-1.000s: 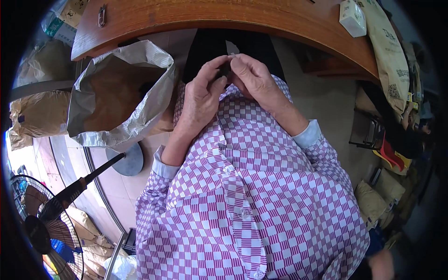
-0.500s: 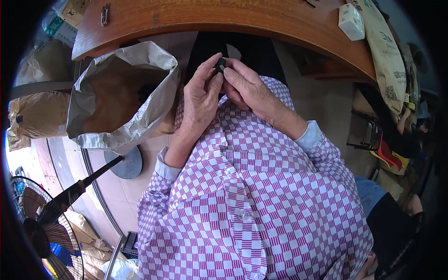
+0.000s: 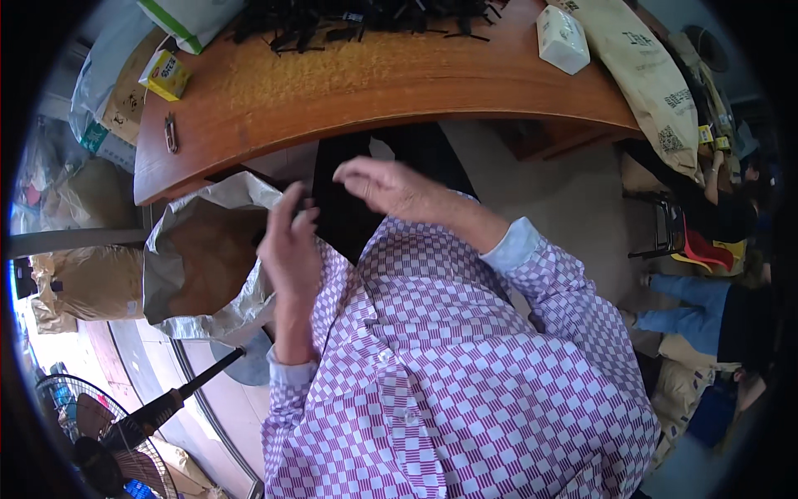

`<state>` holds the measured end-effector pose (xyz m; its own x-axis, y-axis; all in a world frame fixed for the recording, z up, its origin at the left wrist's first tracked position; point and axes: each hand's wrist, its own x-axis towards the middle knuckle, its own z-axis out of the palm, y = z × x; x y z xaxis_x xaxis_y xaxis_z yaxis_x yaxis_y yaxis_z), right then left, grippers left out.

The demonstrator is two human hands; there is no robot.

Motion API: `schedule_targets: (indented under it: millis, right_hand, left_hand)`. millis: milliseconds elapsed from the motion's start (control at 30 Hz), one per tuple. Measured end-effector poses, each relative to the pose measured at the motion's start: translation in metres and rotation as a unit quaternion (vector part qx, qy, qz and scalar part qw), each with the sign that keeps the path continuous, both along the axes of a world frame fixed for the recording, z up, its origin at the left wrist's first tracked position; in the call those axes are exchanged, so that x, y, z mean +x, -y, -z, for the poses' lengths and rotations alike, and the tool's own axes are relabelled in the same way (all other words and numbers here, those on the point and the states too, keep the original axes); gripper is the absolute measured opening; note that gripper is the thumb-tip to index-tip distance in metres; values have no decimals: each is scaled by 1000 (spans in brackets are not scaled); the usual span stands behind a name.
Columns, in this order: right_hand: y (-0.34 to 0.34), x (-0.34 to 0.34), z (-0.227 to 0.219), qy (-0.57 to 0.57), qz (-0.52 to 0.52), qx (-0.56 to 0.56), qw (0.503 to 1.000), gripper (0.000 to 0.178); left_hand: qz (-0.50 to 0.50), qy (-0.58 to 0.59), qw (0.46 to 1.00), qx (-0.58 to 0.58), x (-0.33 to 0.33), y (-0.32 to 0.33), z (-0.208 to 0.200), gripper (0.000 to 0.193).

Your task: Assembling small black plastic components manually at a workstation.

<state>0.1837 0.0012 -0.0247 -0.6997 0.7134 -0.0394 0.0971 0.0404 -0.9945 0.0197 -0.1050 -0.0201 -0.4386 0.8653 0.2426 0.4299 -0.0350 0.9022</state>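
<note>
My left hand (image 3: 291, 245) is raised at the right rim of a large white woven sack (image 3: 170, 274) with a brown inside. Its fingers are smeared by motion. A dark spot shows between its fingertips, but I cannot make out whether it is a small black part. My right hand (image 3: 391, 187) hovers over my dark trousers, fingers stretched to the left and slightly bent, with nothing visible in them. The two hands are apart. On the wooden table (image 3: 332, 91) ahead lies a pile of small black parts (image 3: 312, 21), some with thin strips sticking out.
A small snipping tool (image 3: 170, 133) and a yellow box (image 3: 165, 76) lie at the table's left end. A white tissue pack (image 3: 563, 40) and a long brown paper sack (image 3: 640, 79) are at the right. A fan (image 3: 108, 432) stands lower left. Another person (image 3: 706, 312) is at the right.
My hands, which together held a small black part, have separated. The left has moved left and down toward the sack. The view has tilted up, bringing the black pile into sight.
</note>
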Motion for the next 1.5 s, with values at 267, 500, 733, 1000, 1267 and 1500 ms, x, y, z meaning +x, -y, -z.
schedule_targets:
  millis: [267,500,733,1000,1267,1500]
  right_hand:
    - [-190,121,7,311,368,424,767,28]
    - [-202,133,8,383,283,462,748,21]
    - [-35,43,-20,91,187,342,916,12]
    - [24,11,-3,56,114,318,939,13]
    - [31,11,8,49,56,427,901,22]
    - [33,18,6,59,25,431,900,24]
  left_hand:
    - [-120,-267,947,-129,-133,36,16,36]
    - [-12,-12,998,-67,-67,0,-6,38]
    - [228,406,881,-85,8,-44,-30,54]
    - [207,619,758,-1,16,-35,2,51]
    - [182,610,770,-46,16,-23,16,40]
    - [249,616,745,-50,6,-17,13,52]
